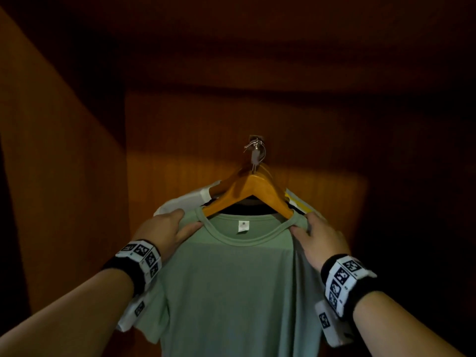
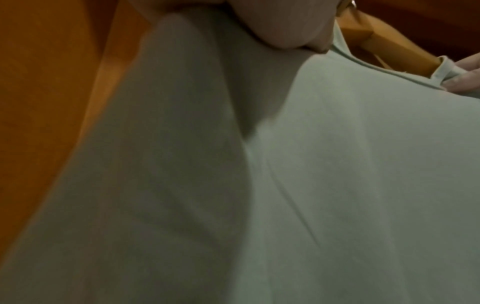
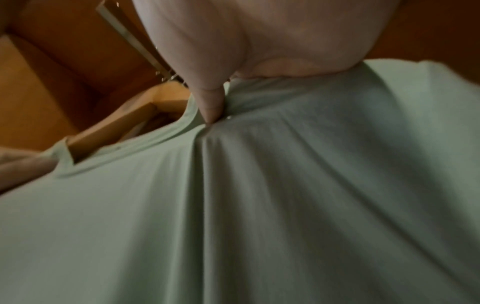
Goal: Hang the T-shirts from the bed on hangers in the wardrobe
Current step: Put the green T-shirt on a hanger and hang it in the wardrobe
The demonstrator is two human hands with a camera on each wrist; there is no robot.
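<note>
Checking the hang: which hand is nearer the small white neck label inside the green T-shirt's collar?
Left, marginally. Left hand pinches the collar left of the white neck label; right hand grips the right shoulder.

Green T-shirt (image 1: pixel 231 284) on wooden hanger (image 1: pixel 248 193)

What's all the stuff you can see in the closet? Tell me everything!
T-shirt: one, light green, on the front hanger, both shoulders held.
Hangers: at least two, orange wood, hooked on the rail, one behind the other.
Rail: one, silver metal, seen end-on at the wardrobe back.
Other clothes: white at left, white and yellow at right, hanging behind the green one.
Wardrobe: one, brown wood, all around.
Wristbands: two, black with white patterned tags.
Left hand: grips the shirt's left shoulder.
Right hand: pinches the right shoulder.
</note>
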